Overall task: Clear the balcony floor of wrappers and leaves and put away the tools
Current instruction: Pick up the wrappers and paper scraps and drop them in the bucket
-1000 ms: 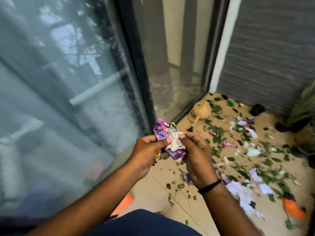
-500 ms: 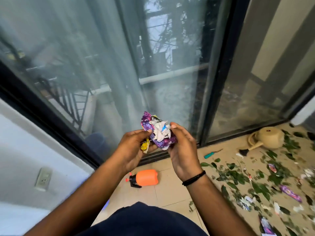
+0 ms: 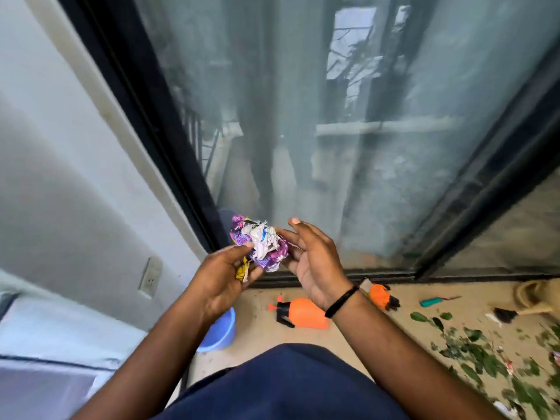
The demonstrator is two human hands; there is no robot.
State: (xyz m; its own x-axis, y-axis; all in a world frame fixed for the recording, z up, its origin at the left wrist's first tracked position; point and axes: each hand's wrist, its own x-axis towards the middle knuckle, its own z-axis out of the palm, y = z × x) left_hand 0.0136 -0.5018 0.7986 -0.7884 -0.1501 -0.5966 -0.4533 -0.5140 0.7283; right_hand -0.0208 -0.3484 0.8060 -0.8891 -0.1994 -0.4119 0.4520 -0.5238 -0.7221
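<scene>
A crumpled bundle of purple, white and yellow wrappers (image 3: 261,243) sits in my left hand (image 3: 222,275), which grips it from below with the thumb on top. My right hand (image 3: 312,256) is just to its right, fingers spread and straight, palm facing the bundle, barely touching it or a little apart. Green leaves (image 3: 472,353) and scraps litter the floor at the lower right. An orange spray bottle (image 3: 303,313) lies on the tiles below my right wrist.
A blue bucket (image 3: 222,331) stands on the floor under my left forearm. An orange-handled tool (image 3: 380,295), a teal tool (image 3: 430,302), a small brush (image 3: 512,314) and a tan watering can (image 3: 533,294) lie along the glass sliding door (image 3: 348,131). A wall socket (image 3: 150,277) is at left.
The view has swung left, bringing the bucket and wall into sight. My right hand has let go of the wrapper bundle and spread its fingers; my left hand keeps holding it.
</scene>
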